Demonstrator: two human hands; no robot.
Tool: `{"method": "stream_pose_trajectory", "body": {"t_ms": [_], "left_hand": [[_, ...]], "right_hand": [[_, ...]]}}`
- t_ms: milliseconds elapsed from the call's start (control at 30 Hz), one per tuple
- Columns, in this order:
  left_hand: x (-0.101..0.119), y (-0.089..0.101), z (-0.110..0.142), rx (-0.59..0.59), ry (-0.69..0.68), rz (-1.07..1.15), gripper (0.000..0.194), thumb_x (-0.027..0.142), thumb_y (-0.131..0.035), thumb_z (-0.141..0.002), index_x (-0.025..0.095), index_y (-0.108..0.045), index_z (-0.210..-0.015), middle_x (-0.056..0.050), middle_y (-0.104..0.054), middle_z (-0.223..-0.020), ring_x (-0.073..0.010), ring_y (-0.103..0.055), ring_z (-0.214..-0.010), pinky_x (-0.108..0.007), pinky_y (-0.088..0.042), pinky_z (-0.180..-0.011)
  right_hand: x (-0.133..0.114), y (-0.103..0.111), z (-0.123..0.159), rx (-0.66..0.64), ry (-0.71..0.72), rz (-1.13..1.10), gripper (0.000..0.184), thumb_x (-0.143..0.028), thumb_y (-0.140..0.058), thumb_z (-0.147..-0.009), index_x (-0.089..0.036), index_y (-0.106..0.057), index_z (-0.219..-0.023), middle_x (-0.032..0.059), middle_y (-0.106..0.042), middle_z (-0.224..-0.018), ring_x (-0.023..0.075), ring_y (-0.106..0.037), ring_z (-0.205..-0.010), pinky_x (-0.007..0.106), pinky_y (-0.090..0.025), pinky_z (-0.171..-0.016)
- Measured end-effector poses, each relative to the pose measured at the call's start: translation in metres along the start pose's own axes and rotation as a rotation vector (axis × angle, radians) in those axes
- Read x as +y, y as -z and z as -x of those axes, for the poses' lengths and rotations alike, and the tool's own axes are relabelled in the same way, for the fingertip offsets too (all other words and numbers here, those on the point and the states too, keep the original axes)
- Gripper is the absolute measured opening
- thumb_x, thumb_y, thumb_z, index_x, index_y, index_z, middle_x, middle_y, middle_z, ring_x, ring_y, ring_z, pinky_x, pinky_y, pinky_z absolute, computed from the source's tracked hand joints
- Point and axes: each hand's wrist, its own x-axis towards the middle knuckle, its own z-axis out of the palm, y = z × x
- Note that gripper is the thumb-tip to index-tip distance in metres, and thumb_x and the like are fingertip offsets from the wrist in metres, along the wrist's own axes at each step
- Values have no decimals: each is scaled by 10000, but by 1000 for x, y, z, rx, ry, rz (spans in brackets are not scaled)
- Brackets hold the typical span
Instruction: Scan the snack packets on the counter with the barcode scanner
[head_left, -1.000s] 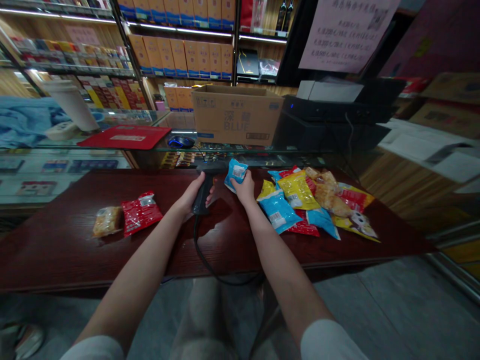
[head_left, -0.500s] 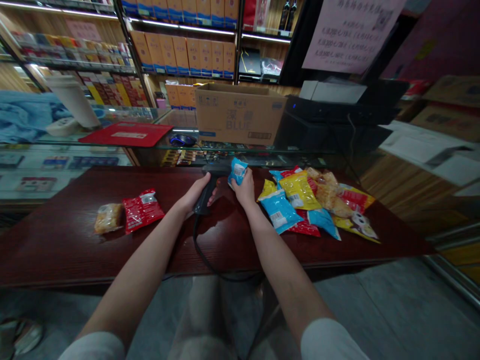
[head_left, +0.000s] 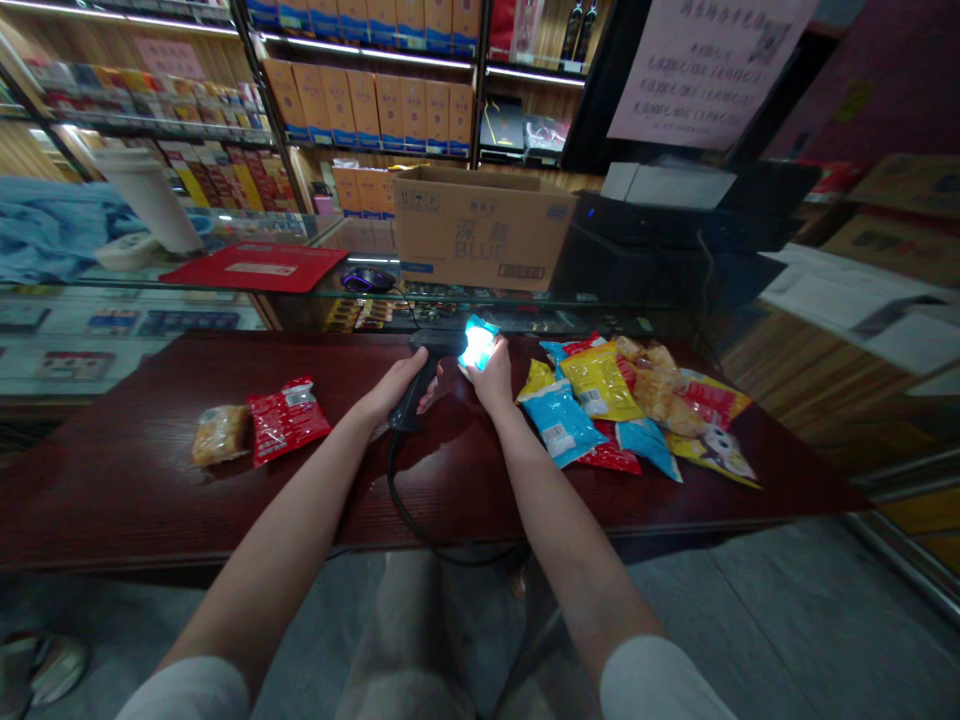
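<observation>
My left hand (head_left: 403, 387) is wrapped round the grip of a black handheld barcode scanner (head_left: 415, 392), whose cable runs down over the table edge. Its head faces right, toward a small blue snack bag (head_left: 478, 340) pinched in my right hand (head_left: 493, 378). Bright white light falls on the bag and washes out its label. To the right lies a heap of snack bags, among them a blue bag (head_left: 561, 424) and a yellow bag (head_left: 600, 380). Over on the left, a red snack bag (head_left: 288, 420) rests beside a clear-wrapped pastry (head_left: 220, 435).
The dark wooden table (head_left: 450, 490) stands before a glass counter. On the counter are an open cardboard box (head_left: 484, 235), a computer mouse (head_left: 367, 280), a red mat (head_left: 255, 268) and a white cup (head_left: 148, 200). Stocked shelves rise behind it.
The scanner's light has come on and now shines brightly on the blue bag. Both hands have hardly moved, and the other bags lie as before.
</observation>
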Motion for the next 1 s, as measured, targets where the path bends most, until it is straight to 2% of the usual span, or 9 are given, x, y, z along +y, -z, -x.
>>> {"method": "stream_pose_trajectory", "body": {"t_ms": [200,367,467,567,633,733,800,867,1000], "left_hand": [[6,1,0,7,55,-9,544,666,-634,-810,140,-601,-945,-10,-599,-636,-114,-525,-424,-234,-449,-378],[-3,6,-2,52,38,-11,559,670,-622,-819,133,-614,-976,-17,-620,-670,-106,-546,-457,-221,-469,-412],[-7,7,-2,53,46,-46,579,679,-622,-813,130,-620,-994,-28,-638,-683,-117,-565,-465,-233,-477,-425],[-8,5,0,57,31,-64,592,688,-622,-807,128,-631,-999,-35,-650,-682,-123,-580,-481,-234,-480,-452],[-8,3,0,54,19,-63,608,702,-632,-788,127,-641,-986,-39,-656,-679,-121,-585,-498,-225,-475,-472],[-9,1,-1,51,7,-64,643,732,-647,-750,124,-659,-960,-47,-667,-679,-117,-587,-524,-211,-459,-490],[-9,-1,-3,60,-1,-65,655,738,-649,-740,121,-670,-959,-53,-676,-686,-114,-586,-536,-202,-445,-495],[-9,-3,-3,80,-3,-53,650,731,-639,-753,118,-676,-963,-54,-676,-680,-110,-575,-527,-199,-429,-488],[-5,-9,-1,145,4,27,551,653,-594,-833,119,-676,-944,-45,-667,-670,-110,-572,-536,-202,-431,-501]], "right_hand": [[0,10,-5,5,4,20,632,-200,-647,-776,-152,-372,-1343,218,-560,-1348,318,-572,-1248,461,-465,-1029],[1,20,-10,9,-31,54,658,-210,-645,-783,-150,-350,-1368,230,-571,-1338,337,-596,-1207,492,-464,-1016],[1,38,-15,34,-115,97,685,-232,-642,-793,-120,-316,-1385,243,-600,-1279,346,-625,-1144,497,-475,-986],[5,61,-19,36,-185,228,575,-235,-623,-809,-101,-398,-1321,253,-603,-1243,357,-618,-1130,501,-467,-982],[9,74,-22,57,-196,323,517,-221,-614,-806,-82,-450,-1276,272,-581,-1246,379,-585,-1164,518,-443,-1000],[13,84,-23,176,-152,402,563,-192,-621,-775,-50,-443,-1290,312,-501,-1318,412,-482,-1269,564,-372,-1058],[10,82,-23,246,-90,408,604,-193,-624,-774,-60,-416,-1325,311,-445,-1377,408,-416,-1323,586,-330,-1089],[1,74,-19,233,-27,369,591,-216,-620,-790,-88,-416,-1330,284,-445,-1382,392,-407,-1324,586,-332,-1092],[-20,48,-6,21,105,185,457,-244,-606,-817,-165,-484,-1250,180,-558,-1226,317,-534,-1179,514,-433,-1032]]}}
